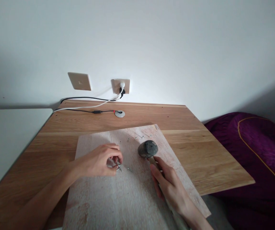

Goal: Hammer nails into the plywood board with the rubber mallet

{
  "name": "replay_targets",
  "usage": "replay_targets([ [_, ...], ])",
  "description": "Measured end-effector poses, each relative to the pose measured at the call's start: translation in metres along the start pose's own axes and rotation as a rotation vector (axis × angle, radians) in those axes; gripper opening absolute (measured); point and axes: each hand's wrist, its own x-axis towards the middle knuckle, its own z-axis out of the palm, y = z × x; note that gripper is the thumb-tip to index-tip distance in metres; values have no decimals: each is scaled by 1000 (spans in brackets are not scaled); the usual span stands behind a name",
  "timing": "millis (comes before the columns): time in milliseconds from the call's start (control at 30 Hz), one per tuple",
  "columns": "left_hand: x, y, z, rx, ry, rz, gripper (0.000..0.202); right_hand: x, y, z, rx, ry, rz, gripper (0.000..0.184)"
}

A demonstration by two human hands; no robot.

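My right hand (167, 179) is wrapped round the handle of a rubber mallet (148, 149), whose black head is just above or on the pale wooden board (99, 198); I cannot tell which. Left of it, my left hand (101, 161) is closed in a pinch with thin metal nails (119, 167) at the thumb and fingertips. How many it grips is hidden. Close to those fingertips, another nail (129, 169) shows on the board. Several small nails (142, 137) form a row near the board's far edge.
Beneath the board is a brown wooden table (182, 123) against a white wall. A socket (127, 83) with plugs feeds cables (89, 106) running left over the table. A second wall plate (79, 80), a white surface (10, 137) and a purple cloth-covered seat (238, 153) flank it.
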Motion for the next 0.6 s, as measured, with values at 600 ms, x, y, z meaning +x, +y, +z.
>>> replay_targets([
  [600,0,-8,3,-47,46,-2,15,1,-2,0,30,11,0,63],
])
